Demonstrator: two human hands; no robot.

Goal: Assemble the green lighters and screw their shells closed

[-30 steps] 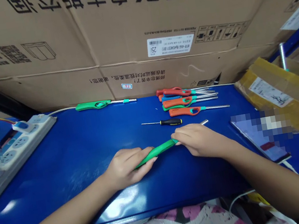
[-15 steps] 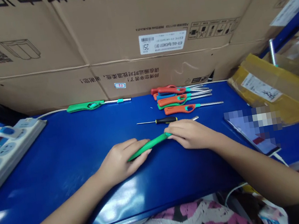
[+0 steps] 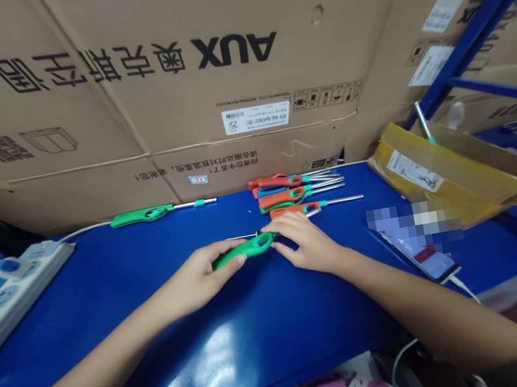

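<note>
A green long-nosed lighter (image 3: 241, 252) is held a little above the blue table. Its broad side faces me, and the trigger opening shows near its front. My left hand (image 3: 200, 272) is closed around the rear of the handle, thumb along the near side. My right hand (image 3: 306, 241) is closed on the front end, where the handle meets the barrel. These fingers hide most of the barrel; a metal tip shows beyond them. Just behind the hands lies a screwdriver (image 3: 241, 237), its grip mostly covered by the right hand and lighter.
Several orange, red, blue and green lighters (image 3: 282, 199) lie piled behind my right hand. Another green lighter (image 3: 141, 217) lies back left. A power strip (image 3: 21, 289) is at left, a phone (image 3: 417, 249) and yellow package (image 3: 454, 177) at right. A large cardboard box (image 3: 151, 119) stands behind.
The green lighter has rolled from its narrow edge to its broad side, so the trigger opening now shows. Both hands keep their hold. The camera view has tilted up.
</note>
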